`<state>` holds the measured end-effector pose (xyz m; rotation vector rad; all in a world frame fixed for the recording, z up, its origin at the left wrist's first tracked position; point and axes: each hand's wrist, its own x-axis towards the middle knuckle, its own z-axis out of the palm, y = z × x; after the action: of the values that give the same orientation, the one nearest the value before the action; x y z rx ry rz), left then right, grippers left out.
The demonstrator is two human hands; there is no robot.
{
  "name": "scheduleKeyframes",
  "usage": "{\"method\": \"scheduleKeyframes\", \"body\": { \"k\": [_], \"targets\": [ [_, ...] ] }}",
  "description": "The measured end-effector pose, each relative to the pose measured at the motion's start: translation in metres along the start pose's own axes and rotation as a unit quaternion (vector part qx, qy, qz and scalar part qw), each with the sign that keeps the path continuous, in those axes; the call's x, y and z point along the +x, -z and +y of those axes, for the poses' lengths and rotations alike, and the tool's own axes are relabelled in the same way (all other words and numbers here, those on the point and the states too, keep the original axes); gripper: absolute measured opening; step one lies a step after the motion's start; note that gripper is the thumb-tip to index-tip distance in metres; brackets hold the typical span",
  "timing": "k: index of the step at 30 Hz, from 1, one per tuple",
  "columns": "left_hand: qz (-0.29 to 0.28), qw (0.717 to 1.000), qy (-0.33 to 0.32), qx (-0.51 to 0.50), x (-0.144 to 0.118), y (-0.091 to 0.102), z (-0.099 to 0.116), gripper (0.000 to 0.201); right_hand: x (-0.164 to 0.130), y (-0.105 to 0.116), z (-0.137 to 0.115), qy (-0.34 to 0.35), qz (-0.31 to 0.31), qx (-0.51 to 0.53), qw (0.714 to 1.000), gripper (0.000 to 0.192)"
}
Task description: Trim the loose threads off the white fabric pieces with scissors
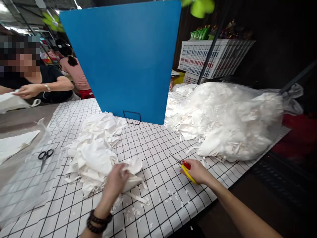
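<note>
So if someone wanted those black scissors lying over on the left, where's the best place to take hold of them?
By the handle loops. The black scissors lie flat on the checked table, under or on clear plastic sheeting, loops toward the far side and closed blades pointing toward the near edge. Coming from above at the loop end probably keeps fingers off the tips; the sheeting may need lifting first.

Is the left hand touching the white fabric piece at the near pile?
Touching. In the head view, the left hand lies on the white fabric piece, fingers pressed into its folds, with no gap visible between them.

Bright foreground, dim surroundings, warped edges
</note>
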<state>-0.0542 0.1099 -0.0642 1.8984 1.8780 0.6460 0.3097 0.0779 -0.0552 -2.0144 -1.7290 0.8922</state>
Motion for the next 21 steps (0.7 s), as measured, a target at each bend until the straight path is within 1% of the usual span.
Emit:
{"method": "scheduleKeyframes", "body": {
  "k": [1,2,4,5,6,7,8,9,10,11,12,13,14,16,17,18,19,21],
  "targets": [
    [0.045,0.998,0.037,0.023,0.013,0.022,-0.004,0.038,0.007,0.004,0.002,-0.004,0.026,-0.008,1.0,0.018],
    [0.099,0.992,0.056,0.053,0.026,0.046,-0.008,0.044,0.017,0.008,0.004,-0.009,0.053,-0.016,0.998,0.014],
    [0.209,0.963,0.082,0.152,0.052,0.087,-0.016,0.048,0.043,0.016,0.006,-0.022,0.105,-0.032,0.994,0.013],
    [0.237,0.949,0.091,0.187,0.063,0.102,-0.019,0.048,0.059,0.02,0.006,-0.027,0.129,-0.038,0.991,0.015],
    [0.223,0.945,0.11,0.213,0.073,0.111,-0.022,0.049,0.075,0.025,0.006,-0.03,0.15,-0.042,0.987,0.018],
    [0.198,0.943,0.134,0.231,0.08,0.116,-0.023,0.053,0.092,0.031,0.006,-0.031,0.168,-0.046,0.984,0.02],
    [0.167,0.943,0.157,0.242,0.084,0.115,-0.022,0.06,0.109,0.037,0.005,-0.033,0.181,-0.047,0.982,0.022],
    [0.143,0.943,0.17,0.248,0.085,0.111,-0.02,0.068,0.124,0.044,0.003,-0.034,0.19,-0.048,0.98,0.025],
    [0.136,0.944,0.168,0.249,0.083,0.102,-0.016,0.076,0.136,0.052,0.001,-0.033,0.196,-0.046,0.979,0.028],
    [0.147,0.947,0.147,0.244,0.078,0.092,-0.012,0.08,0.146,0.058,-0.001,-0.031,0.199,-0.043,0.979,0.031],
    [0.161,0.954,0.106,0.228,0.071,0.08,-0.006,0.078,0.153,0.064,-0.005,-0.028,0.201,-0.038,0.978,0.031],
    [0.162,0.965,0.059,0.198,0.064,0.066,-0.001,0.071,0.156,0.067,-0.009,-0.022,0.203,-0.031,0.978,0.031],
    [0.148,0.977,0.011,0.152,0.057,0.052,0.005,0.062,0.155,0.068,-0.014,-0.014,0.203,-0.022,0.979,0.029],
    [0.081,0.993,-0.073,0.032,0.045,0.024,0.016,0.047,0.143,0.06,-0.029,0.017,0.198,0.003,0.98,0.02],
    [0.046,0.994,-0.101,-0.024,0.041,0.01,0.022,0.045,0.131,0.052,-0.038,0.039,0.19,0.018,0.981,0.015],
    [0.012,0.99,-0.121,-0.071,0.039,-0.003,0.028,0.047,0.116,0.043,-0.047,0.067,0.177,0.035,0.981,0.009],
    [-0.015,0.985,-0.135,-0.105,0.038,-0.015,0.036,0.053,0.098,0.032,-0.058,0.099,0.161,0.053,0.981,0.005],
    [-0.052,0.975,-0.164,-0.144,0.037,-0.035,0.052,0.069,0.059,0.012,-0.079,0.155,0.12,0.088,0.977,0.004]
  ]
}}
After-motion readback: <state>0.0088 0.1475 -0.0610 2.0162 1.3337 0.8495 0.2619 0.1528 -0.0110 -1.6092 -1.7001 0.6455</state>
